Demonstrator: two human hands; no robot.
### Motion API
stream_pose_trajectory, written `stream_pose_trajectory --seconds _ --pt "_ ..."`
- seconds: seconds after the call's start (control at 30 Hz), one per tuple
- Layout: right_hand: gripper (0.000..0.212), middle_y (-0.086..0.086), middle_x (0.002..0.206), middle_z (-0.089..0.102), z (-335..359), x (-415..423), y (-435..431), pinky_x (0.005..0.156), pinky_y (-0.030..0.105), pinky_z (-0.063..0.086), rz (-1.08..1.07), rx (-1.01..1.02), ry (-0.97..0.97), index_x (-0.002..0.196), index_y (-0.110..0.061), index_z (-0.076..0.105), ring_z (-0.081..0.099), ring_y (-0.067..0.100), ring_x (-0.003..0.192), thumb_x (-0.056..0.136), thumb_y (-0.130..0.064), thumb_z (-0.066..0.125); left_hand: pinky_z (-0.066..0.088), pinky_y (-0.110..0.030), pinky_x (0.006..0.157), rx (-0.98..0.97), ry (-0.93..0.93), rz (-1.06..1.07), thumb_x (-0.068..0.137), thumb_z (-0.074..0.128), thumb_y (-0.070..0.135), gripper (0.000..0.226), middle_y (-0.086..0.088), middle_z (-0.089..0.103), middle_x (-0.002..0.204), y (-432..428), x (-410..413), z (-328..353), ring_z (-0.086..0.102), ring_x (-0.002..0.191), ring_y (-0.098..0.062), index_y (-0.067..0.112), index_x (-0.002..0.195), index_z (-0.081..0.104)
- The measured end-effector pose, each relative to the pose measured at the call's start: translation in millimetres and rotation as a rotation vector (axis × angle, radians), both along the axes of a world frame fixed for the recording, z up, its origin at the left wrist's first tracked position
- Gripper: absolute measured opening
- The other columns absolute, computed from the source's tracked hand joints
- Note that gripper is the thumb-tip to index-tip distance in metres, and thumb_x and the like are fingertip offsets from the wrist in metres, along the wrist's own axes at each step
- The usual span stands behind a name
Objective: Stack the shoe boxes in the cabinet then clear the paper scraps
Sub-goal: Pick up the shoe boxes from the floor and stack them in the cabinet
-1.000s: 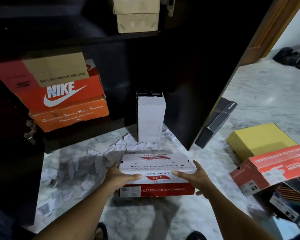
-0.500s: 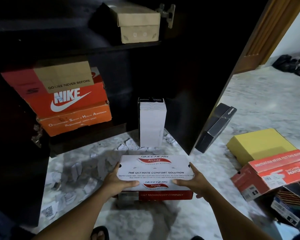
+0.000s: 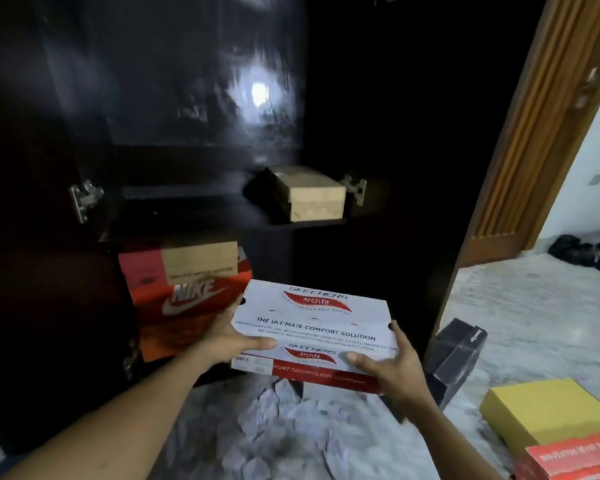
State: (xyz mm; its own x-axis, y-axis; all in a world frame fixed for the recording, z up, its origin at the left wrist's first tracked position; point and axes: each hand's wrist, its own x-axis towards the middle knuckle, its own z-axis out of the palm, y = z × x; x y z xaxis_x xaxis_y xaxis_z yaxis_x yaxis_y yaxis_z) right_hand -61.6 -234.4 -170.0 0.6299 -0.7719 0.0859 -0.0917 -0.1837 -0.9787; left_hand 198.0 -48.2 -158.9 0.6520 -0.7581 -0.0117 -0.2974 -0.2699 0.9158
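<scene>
A white and red Skechers shoe box (image 3: 312, 327) hangs in the air in front of the dark cabinet (image 3: 378, 133). My left hand (image 3: 234, 336) grips its left end, thumb on the lid. My right hand (image 3: 392, 367) grips its right end. Inside the cabinet, an orange Nike box (image 3: 187, 292) rests on another orange box on the lower shelf. A brown cardboard box (image 3: 314, 197) sits on the upper shelf. White paper scraps (image 3: 284, 420) lie on the marble floor below the held box.
A black box (image 3: 461, 351) leans against the open cabinet door at the right. A yellow box (image 3: 548, 414) and a red box (image 3: 575, 459) lie on the floor at the lower right. A wooden door frame (image 3: 541, 116) stands further right.
Both hands have lifted the Skechers box off the floor up to the level of the lower shelf. My view has tilted upward, so the white upright box is no longer seen.
</scene>
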Motion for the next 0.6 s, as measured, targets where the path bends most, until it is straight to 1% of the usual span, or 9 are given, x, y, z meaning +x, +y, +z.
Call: stream_pose_trajectory --seconds 0.07,0.13,0.17,0.23,0.33,0.4,0.47,0.5,0.6 --pt "0.109 -0.005 0.119 0.063 22.2 10.9 1.7 0.069 0.032 0.063 -0.04 -0.046 -0.066 0.139 -0.03 0.039 0.07 0.017 0.099 0.047 -0.047 0.095 0.054 -0.034 0.1 -0.055 -0.049 -0.009 0.055 0.1 0.022 0.087 0.011 0.075 0.111 -2.9 8.9 36.7 0.069 0.106 -0.004 0.03 0.129 0.056" --pt "0.095 -0.01 0.118 0.058 45.0 20.0 2.9 0.063 0.025 0.061 -0.073 -0.101 -0.146 0.137 -0.028 0.037 0.067 0.014 0.098 0.059 -0.034 0.092 0.055 -0.022 0.091 -0.106 -0.125 0.026 0.056 0.099 0.018 0.083 0.013 0.074 0.106 -8.3 18.5 72.4 0.068 0.101 0.0 0.039 0.123 0.054" --pt "0.092 -0.014 0.118 0.056 55.7 24.5 0.5 0.065 0.026 0.062 -0.091 -0.142 -0.172 0.136 -0.029 0.036 0.066 0.014 0.101 0.061 -0.035 0.09 0.054 -0.018 0.087 -0.147 -0.162 0.048 0.056 0.099 0.018 0.087 0.015 0.072 0.106 -11.5 21.1 91.6 0.067 0.1 0.001 0.04 0.127 0.053" --pt "0.095 -0.019 0.119 0.055 77.9 31.6 -5.6 0.077 0.038 0.064 -0.121 -0.201 -0.203 0.138 -0.03 0.036 0.064 0.016 0.11 0.06 -0.043 0.089 0.054 -0.024 0.092 -0.195 -0.247 0.076 0.05 0.1 0.028 0.099 0.014 0.071 0.11 -20.8 29.4 126.1 0.066 0.103 -0.003 0.034 0.137 0.053" --pt "0.104 -0.014 0.124 0.057 112.4 44.5 -13.5 0.088 0.048 0.061 -0.163 -0.221 -0.281 0.143 -0.031 0.034 0.064 0.017 0.115 0.058 -0.055 0.089 0.054 -0.031 0.096 -0.245 -0.347 0.132 0.053 0.099 0.032 0.082 0.014 0.069 0.111 -37.7 40.6 168.5 0.065 0.104 -0.005 0.031 0.126 0.061" --pt "0.107 -0.009 0.13 0.056 133.7 57.9 -16.8 0.094 0.047 0.058 -0.209 -0.242 -0.327 0.144 -0.032 0.033 0.061 0.017 0.119 0.057 -0.062 0.087 0.051 -0.033 0.101 -0.318 -0.349 0.233 0.06 0.096 0.035 0.084 0.006 0.062 0.126 -55.1 42.2 189.6 0.059 0.116 -0.008 0.025 0.135 0.058" --pt "0.109 -0.003 0.139 0.05 152.7 73.3 -17.6 0.102 0.044 0.053 -0.267 -0.296 -0.371 0.147 -0.027 0.031 0.056 0.015 0.125 0.06 -0.063 0.086 0.043 -0.036 0.109 -0.365 -0.355 0.382 0.071 0.089 0.04 0.096 -0.005 0.045 0.143 -75.0 40.4 204.4 0.047 0.13 -0.017 0.02 0.151 0.041" --pt "0.109 -0.001 0.143 0.045 160.8 82.5 -18.1 0.105 0.039 0.05 -0.295 -0.313 -0.386 0.148 -0.023 0.029 0.052 0.013 0.127 0.063 -0.059 0.086 0.042 -0.036 0.11 -0.404 -0.332 0.418 0.077 0.085 0.039 0.093 -0.007 0.042 0.146 -86.1 37.4 210.5 0.045 0.133 -0.021 0.019 0.154 0.036" --pt "0.099 0.004 0.148 0.032 178.4 110.2 -17.6 0.096 0.023 0.039 -0.345 -0.339 -0.393 0.151 -0.016 0.028 0.038 0.003 0.115 0.074 -0.043 0.085 0.05 -0.039 0.104 -0.535 -0.182 0.303 0.093 0.071 0.031 0.063 -0.001 0.056 0.14 -123.3 33.6 222.1 0.058 0.123 -0.02 0.022 0.149 0.044"
